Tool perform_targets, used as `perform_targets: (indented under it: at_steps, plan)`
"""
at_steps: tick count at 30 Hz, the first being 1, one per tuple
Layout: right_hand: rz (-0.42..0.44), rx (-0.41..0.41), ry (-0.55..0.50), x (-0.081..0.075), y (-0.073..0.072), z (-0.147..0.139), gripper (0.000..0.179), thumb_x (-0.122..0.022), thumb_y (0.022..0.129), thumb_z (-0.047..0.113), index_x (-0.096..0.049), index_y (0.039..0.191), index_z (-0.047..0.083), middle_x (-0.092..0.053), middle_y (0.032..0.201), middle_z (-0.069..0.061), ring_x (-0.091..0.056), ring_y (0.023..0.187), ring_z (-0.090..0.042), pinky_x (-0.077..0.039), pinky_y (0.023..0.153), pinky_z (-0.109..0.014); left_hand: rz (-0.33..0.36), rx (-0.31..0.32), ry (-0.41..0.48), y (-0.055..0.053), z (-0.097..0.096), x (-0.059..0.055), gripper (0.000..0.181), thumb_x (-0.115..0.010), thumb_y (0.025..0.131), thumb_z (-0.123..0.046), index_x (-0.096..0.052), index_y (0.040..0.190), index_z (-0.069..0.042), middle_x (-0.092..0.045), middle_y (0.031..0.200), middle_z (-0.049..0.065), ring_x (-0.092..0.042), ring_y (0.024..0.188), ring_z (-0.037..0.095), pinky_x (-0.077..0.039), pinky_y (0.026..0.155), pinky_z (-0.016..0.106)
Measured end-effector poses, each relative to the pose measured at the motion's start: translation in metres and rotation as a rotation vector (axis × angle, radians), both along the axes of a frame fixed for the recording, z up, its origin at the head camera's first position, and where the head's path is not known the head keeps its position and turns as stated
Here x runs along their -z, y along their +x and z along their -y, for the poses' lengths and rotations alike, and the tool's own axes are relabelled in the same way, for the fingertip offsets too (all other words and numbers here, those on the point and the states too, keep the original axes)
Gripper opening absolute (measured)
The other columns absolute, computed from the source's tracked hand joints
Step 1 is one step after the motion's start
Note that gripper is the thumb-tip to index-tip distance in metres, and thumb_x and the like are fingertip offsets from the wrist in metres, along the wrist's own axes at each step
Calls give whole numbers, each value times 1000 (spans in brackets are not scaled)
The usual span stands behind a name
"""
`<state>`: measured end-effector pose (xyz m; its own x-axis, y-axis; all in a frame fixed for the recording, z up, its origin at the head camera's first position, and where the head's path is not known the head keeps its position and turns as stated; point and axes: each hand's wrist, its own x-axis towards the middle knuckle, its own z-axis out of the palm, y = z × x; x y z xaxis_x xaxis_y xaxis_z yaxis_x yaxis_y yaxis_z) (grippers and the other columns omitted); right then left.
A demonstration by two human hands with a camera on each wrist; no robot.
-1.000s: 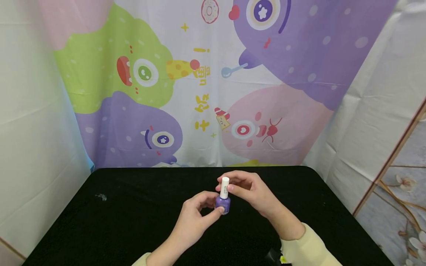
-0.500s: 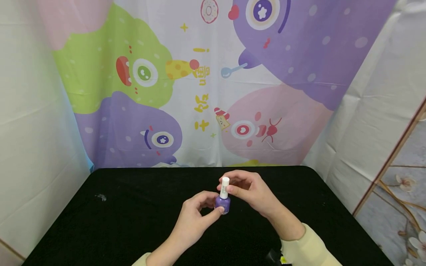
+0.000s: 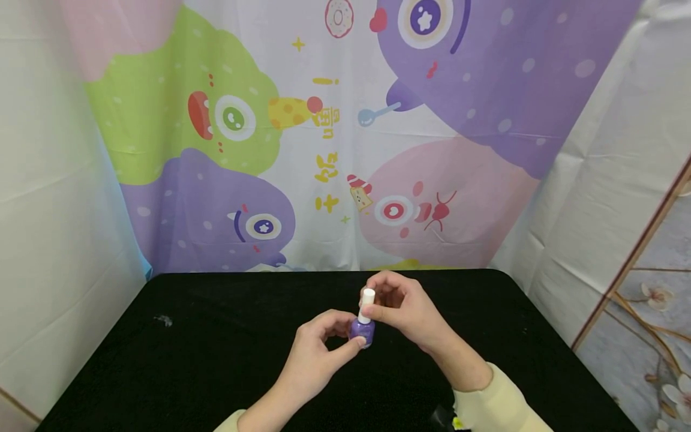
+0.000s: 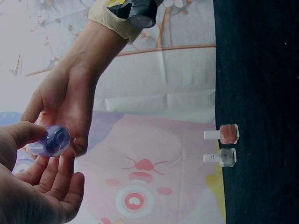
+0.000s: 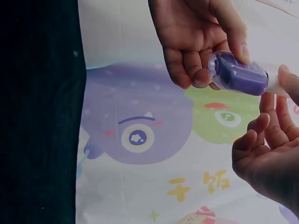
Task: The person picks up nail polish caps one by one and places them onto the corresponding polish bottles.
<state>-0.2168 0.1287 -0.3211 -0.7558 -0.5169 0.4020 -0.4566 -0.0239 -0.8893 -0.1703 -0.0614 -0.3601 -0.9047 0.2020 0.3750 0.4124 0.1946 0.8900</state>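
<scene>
A small nail polish bottle (image 3: 361,331) with purple polish and a white cap (image 3: 369,297) is held above the black table, cap up and leaning slightly right. My left hand (image 3: 320,347) pinches the purple glass between thumb and fingers. On the cap, the thumb and fingers of my right hand (image 3: 406,311) grip from the right side. The right wrist view shows the purple bottle (image 5: 243,77) between both hands, its cap mostly covered by the right fingers. From the left wrist, the bottle's base (image 4: 57,141) faces the camera and the cap is hidden.
In the left wrist view, an orange-red nail polish bottle (image 4: 229,134) and a grey one (image 4: 227,157), both white-capped, stand on the black table (image 4: 261,93). A cartoon-printed cloth (image 3: 345,240) hangs behind the table. A small pale mark (image 3: 164,320) lies at the table's left.
My right hand has shifted slightly right and its fingers have turned around the cap. The bottle tips a little further right. My left hand stays in place.
</scene>
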Motion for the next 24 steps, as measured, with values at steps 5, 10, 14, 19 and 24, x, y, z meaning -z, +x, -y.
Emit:
perform_targets:
  at_steps: [5, 10, 14, 19, 24]
  plan:
    - [16, 35, 7, 1, 0, 2, 21, -69, 82, 8, -56, 98, 10, -58, 90, -3, -54, 73, -13, -49, 66, -26, -5, -4, -8, 0, 0, 0, 20, -75, 80, -20, -66, 98, -22, -66, 92, -7, -63, 82, 10, -51, 77, 26]
    - [16, 41, -1, 1, 0, 3, 21, -70, 82, 8, -56, 98, 11, -57, 90, -3, -53, 73, -13, -49, 66, -26, -8, 0, -8, 0, 0, 0, 21, -75, 80, -20, -66, 99, -21, -66, 92, -6, -63, 83, 10, -52, 77, 26]
    - [1, 32, 0, 2, 0, 3, 25, -69, 83, 8, -56, 104, 7, -59, 92, -4, -54, 74, -13, -49, 66, -26, -18, 1, -1, -1, 1, 0, 21, -74, 81, -18, -66, 99, -20, -66, 93, -7, -63, 83, 10, -52, 78, 26]
    - [-1, -55, -16, 2, 0, 1, 35, -64, 88, 7, -54, 120, -2, -66, 103, -9, -61, 85, -19, -52, 73, -31, -26, 7, 13, -2, 2, 1, 20, -73, 82, -18, -66, 101, -20, -66, 95, -6, -64, 85, 11, -52, 80, 27]
    - [22, -138, -32, 1, -1, -2, 37, -58, 92, 6, -51, 126, -5, -67, 112, -10, -63, 96, -23, -53, 84, -36, -28, 18, 22, -3, 3, 2, 20, -72, 82, -17, -66, 102, -18, -67, 97, -5, -64, 87, 11, -52, 82, 28]
